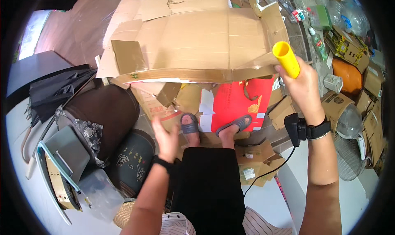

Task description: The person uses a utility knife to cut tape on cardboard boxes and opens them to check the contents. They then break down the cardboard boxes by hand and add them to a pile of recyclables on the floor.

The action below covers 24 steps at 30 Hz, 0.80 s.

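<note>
My right hand [302, 82] is closed around a yellow plastic tube [286, 59], held upright beside the right edge of a large, creased sheet of brown cardboard [185, 37]. My left hand [164, 138] holds nothing, its fingers apart, below the cardboard's front left. Under the cardboard lie a red printed carton [230, 103] and more brown cardboard pieces [150, 105], beside my sandalled feet.
Dark padded items [117, 115], a folded black umbrella [51, 89] and a clear plastic box [98, 187] crowd the left. Plastic bottles [319, 43], cardboard boxes [345, 50], an orange object [347, 76] and a fan [349, 152] line the right. Torn boxes [257, 163] lie near my feet.
</note>
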{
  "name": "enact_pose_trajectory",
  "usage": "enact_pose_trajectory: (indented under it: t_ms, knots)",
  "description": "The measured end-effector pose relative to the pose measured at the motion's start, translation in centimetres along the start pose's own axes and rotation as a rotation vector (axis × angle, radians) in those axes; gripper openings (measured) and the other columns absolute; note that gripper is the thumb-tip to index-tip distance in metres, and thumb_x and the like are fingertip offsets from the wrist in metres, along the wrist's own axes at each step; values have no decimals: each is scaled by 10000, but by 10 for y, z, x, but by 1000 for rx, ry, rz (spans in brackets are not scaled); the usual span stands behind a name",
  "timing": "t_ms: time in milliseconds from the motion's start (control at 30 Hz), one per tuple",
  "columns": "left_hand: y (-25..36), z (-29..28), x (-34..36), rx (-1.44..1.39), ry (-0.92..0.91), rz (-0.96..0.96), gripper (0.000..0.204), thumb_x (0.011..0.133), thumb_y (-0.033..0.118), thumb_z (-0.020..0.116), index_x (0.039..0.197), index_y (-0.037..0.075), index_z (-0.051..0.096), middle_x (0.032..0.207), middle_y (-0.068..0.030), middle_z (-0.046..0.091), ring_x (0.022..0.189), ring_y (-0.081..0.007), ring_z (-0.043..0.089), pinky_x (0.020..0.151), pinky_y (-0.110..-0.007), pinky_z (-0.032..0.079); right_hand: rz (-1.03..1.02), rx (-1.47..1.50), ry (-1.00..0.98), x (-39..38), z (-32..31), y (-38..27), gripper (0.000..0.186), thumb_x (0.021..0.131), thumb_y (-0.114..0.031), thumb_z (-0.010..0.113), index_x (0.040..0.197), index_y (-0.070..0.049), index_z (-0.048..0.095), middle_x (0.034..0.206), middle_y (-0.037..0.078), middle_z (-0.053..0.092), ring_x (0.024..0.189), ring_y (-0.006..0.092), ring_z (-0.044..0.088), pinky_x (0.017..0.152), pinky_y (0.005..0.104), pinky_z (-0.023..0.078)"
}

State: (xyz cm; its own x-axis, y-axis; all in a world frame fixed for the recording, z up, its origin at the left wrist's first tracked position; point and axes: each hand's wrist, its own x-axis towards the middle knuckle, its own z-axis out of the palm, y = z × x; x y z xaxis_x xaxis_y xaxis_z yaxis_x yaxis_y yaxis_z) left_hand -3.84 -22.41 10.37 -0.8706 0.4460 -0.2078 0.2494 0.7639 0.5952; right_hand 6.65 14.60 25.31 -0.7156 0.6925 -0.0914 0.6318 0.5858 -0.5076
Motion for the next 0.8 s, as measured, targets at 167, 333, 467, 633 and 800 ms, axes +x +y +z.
enact_pose_trajectory:
  t_ms: [167,333,467,633,800]
  knots:
    - [-67,48,104,-541,-336,-387,631,779,25,648,1360,25,401,1166,-212,590,1051,-301,588,895,-343,477,-22,106,37,-2,-1,16,243,780,-163,724,929,4,629,737,172,637,661,331,623,611,350,484]
    - [6,127,47,819,-895,564,453,813,132,612,1252,77,514,1231,-150,525,1151,-335,509,919,-418,455,33,46,78,1,0,26,216,784,-173,721,887,-8,628,718,141,631,628,265,616,597,333,476]
    - [0,170,22,404,-658,239,841,705,323,763,1393,84,341,1266,-208,473,1172,-388,468,941,-446,426,-73,77,107,-1,13,34,207,788,-157,744,893,-4,652,749,39,653,668,94,593,612,246,465]
    - [72,217,83,58,-631,42,772,756,383,712,1362,43,376,1312,-251,450,1187,-381,463,918,-426,436,-26,23,68,-16,11,44,237,766,-138,750,935,-6,649,774,73,665,694,156,636,649,268,483]
    - [104,209,31,299,-742,261,413,899,368,448,1057,40,643,981,-238,647,928,-390,628,830,-474,486,-75,41,62,-47,-5,44,263,716,-101,759,940,-31,640,819,111,666,740,239,664,655,291,494]
